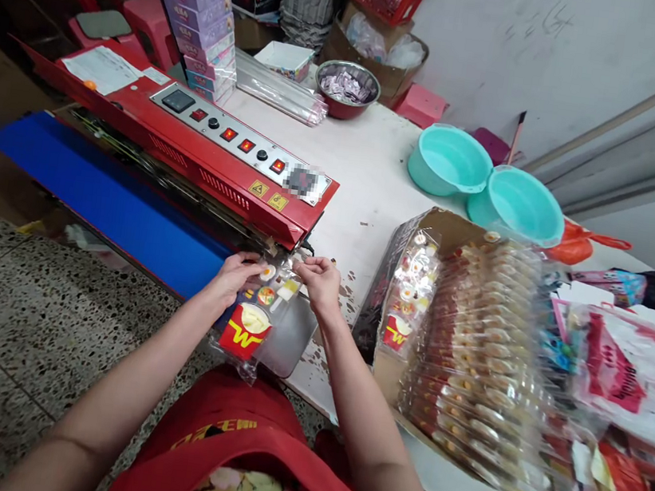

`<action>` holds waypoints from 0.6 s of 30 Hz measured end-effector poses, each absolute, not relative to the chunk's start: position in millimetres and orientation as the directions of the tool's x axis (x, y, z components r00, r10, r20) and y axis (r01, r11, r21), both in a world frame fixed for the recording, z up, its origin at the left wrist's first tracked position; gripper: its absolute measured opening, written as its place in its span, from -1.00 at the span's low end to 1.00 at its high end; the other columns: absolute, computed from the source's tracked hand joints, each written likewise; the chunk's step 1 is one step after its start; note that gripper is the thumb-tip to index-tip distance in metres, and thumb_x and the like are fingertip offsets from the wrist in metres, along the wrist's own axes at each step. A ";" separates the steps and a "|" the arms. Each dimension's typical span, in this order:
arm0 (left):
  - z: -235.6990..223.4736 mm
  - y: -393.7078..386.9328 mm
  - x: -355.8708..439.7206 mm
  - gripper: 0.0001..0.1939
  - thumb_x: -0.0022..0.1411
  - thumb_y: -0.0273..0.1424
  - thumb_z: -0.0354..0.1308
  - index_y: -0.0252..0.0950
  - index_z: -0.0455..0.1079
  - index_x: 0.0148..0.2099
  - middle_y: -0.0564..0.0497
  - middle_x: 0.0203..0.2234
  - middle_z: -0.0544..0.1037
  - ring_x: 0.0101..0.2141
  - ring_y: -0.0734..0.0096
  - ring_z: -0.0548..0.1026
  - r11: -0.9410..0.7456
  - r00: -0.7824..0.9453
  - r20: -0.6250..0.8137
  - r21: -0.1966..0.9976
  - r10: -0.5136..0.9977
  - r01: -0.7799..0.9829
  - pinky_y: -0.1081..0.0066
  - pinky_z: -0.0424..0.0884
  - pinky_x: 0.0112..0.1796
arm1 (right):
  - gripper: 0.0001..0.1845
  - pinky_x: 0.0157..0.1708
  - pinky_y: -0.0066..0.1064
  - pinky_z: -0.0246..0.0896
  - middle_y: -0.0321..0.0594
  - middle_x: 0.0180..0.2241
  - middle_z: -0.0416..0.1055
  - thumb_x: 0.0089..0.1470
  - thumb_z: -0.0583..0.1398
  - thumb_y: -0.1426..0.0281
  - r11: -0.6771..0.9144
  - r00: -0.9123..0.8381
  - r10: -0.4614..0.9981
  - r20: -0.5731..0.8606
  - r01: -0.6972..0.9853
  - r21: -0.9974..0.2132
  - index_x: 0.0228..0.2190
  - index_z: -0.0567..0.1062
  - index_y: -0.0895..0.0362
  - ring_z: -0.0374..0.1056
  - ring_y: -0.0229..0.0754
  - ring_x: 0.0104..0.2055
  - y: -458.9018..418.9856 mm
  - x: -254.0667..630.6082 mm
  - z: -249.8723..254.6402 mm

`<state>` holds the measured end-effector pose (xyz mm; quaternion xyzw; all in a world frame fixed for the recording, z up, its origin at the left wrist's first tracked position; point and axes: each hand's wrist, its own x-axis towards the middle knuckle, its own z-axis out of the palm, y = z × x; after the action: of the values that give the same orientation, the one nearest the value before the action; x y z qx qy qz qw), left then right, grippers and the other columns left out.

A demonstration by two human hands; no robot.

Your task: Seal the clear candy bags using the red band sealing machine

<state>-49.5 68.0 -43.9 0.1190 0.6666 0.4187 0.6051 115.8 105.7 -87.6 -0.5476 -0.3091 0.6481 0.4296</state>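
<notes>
A clear plastic bag (266,299) of small toy food pieces lies at the near right end of the red band sealer (197,136). A red fries packet (244,333) with a yellow mark shows at its lower end. My left hand (234,275) pinches the bag's upper left edge. At its upper right edge, the fingertips of my right hand (320,279) are closed on the same bag. The top edge of the bag is close to the sealer's feed end; whether it is inside cannot be seen. Below the bag is a grey metal plate (289,339).
Right of my hands stands a cardboard box (391,383) packed with similar filled bags. Blue conveyor belt (111,193) runs left along the sealer. Behind are two turquoise basins (450,161), a metal bowl (348,91) of sachets and stacked purple boxes (197,19). Plastic packaging (636,375) clutters the far right.
</notes>
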 end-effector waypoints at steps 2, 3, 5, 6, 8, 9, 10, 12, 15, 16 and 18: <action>-44.7 67.5 -57.4 -0.47 -0.22 -0.45 0.43 -0.35 0.31 -0.17 -0.07 -0.50 0.56 -0.58 0.31 0.52 0.591 -0.290 -0.690 0.720 0.663 -0.364 0.42 0.44 -0.53 | -0.53 -0.49 -0.42 0.28 -0.36 -0.59 0.42 -0.43 0.43 0.24 -0.426 -0.008 0.898 -0.439 -0.258 -0.867 -0.48 0.34 0.11 0.35 -0.26 -0.54 108.3 100.4 -88.4; -45.9 67.9 -61.3 -0.49 -0.23 -0.47 0.41 -0.35 0.31 -0.18 -0.07 -0.50 0.56 -0.59 0.31 0.51 0.569 -0.319 -0.679 0.731 0.662 -0.376 0.41 0.44 -0.52 | -0.53 -0.47 -0.41 0.30 -0.36 -0.57 0.41 -0.39 0.41 0.21 -0.407 0.011 0.905 -0.426 -0.278 -0.870 -0.45 0.32 0.10 0.35 -0.26 -0.52 108.3 96.4 -86.5; -48.8 69.8 -71.2 -0.53 -0.22 -0.51 0.38 -0.37 0.32 -0.20 -0.04 -0.52 0.54 -0.59 0.35 0.49 0.525 -0.404 -0.647 0.761 0.646 -0.381 0.40 0.44 -0.50 | -0.53 -0.41 -0.38 0.34 -0.31 -0.46 0.43 -0.27 0.36 0.16 -0.321 0.096 0.929 -0.356 -0.268 -0.909 -0.37 0.31 0.09 0.37 -0.23 -0.44 107.4 103.0 -80.0; -50.3 71.0 -78.2 -0.55 -0.22 -0.52 0.36 -0.37 0.33 -0.21 -0.01 -0.53 0.53 -0.59 0.37 0.48 0.504 -0.464 -0.623 0.783 0.630 -0.365 0.40 0.44 -0.50 | -0.53 -0.35 -0.36 0.36 -0.26 -0.39 0.43 -0.19 0.33 0.13 -0.258 0.171 0.940 -0.296 -0.212 -0.943 -0.31 0.31 0.09 0.38 -0.21 -0.37 107.1 115.4 -76.8; -53.8 74.5 -96.9 -0.56 -0.19 -0.54 0.35 -0.35 0.33 -0.19 0.04 -0.53 0.49 -0.58 0.39 0.46 0.475 -0.594 -0.544 0.832 0.593 -0.287 0.38 0.44 -0.47 | -0.54 -0.18 -0.31 0.36 -0.13 -0.19 0.41 -0.05 0.24 0.11 -0.144 0.383 0.915 -0.128 0.014 -0.990 -0.18 0.30 0.10 0.38 -0.15 -0.17 107.1 158.6 -73.8; -55.9 76.6 -107.8 -0.55 -0.17 -0.54 0.34 -0.34 0.33 -0.17 0.06 -0.52 0.48 -0.55 0.38 0.46 0.470 -0.651 -0.490 0.854 0.580 -0.223 0.34 0.45 -0.44 | -0.53 -0.08 -0.28 0.32 -0.07 -0.09 0.37 0.01 0.19 0.13 -0.138 0.501 0.865 -0.035 0.169 -0.976 -0.11 0.29 0.11 0.34 -0.12 -0.07 107.0 187.0 -75.0; -58.0 78.9 -118.4 -0.54 -0.16 -0.54 0.34 -0.34 0.33 -0.14 0.06 -0.50 0.48 -0.51 0.36 0.47 0.478 -0.701 -0.423 0.869 0.574 -0.132 0.30 0.46 -0.38 | -0.52 0.02 -0.25 0.24 -0.01 -0.01 0.32 0.05 0.15 0.16 -0.192 0.600 0.799 0.042 0.320 -0.928 -0.04 0.26 0.14 0.29 -0.09 0.03 106.5 217.5 -78.5; -60.9 81.9 -134.8 -0.44 -0.18 -0.52 0.38 -0.34 0.32 -0.07 -0.01 -0.35 0.52 -0.33 0.25 0.49 0.525 -0.819 -0.174 0.833 0.547 0.174 0.12 0.45 -0.17 | -0.38 0.18 -0.16 0.04 0.10 0.14 0.18 0.05 0.15 0.22 -0.443 0.735 0.673 0.083 0.490 -0.751 0.10 0.17 0.20 0.12 0.02 0.20 104.5 275.7 -92.6; -57.7 77.0 -133.3 -0.30 -0.17 -0.42 0.44 -0.35 0.29 0.04 -0.16 -0.04 0.45 0.01 0.00 0.37 0.489 -0.751 0.291 0.611 0.592 0.623 -0.10 0.15 0.12 | 0.10 0.22 -0.02 -0.10 0.21 0.26 -0.04 -0.18 0.33 0.24 -0.769 0.783 0.585 -0.211 0.453 -0.450 0.27 -0.08 0.22 -0.08 0.24 0.30 100.3 331.4 -126.3; -54.9 72.5 -124.4 -0.31 -0.13 -0.38 0.43 -0.35 0.28 0.06 -0.18 0.02 0.42 0.06 -0.03 0.33 0.421 -0.671 0.384 0.556 0.634 0.716 -0.10 0.08 0.15 | 0.24 0.20 0.00 -0.08 0.23 0.27 -0.08 -0.27 0.39 0.25 -0.813 0.760 0.563 -0.326 0.439 -0.382 0.29 -0.16 0.20 -0.09 0.28 0.30 99.1 339.4 -137.3; -48.7 61.3 -96.5 -0.40 -0.02 -0.32 0.36 -0.35 0.28 0.06 -0.18 0.02 0.42 0.08 -0.01 0.32 0.245 -0.516 0.484 0.517 0.707 0.820 -0.03 0.10 0.15 | 0.37 0.16 0.01 -0.02 0.23 0.27 -0.08 -0.35 0.42 0.27 -0.849 0.717 0.529 -0.455 0.435 -0.301 0.31 -0.26 0.13 -0.03 0.30 0.27 97.3 344.3 -151.6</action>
<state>-96.5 61.3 -48.7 0.4860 0.7855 0.3757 -0.0757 344.3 97.3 -151.6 -0.9224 -0.2611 0.2710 0.0866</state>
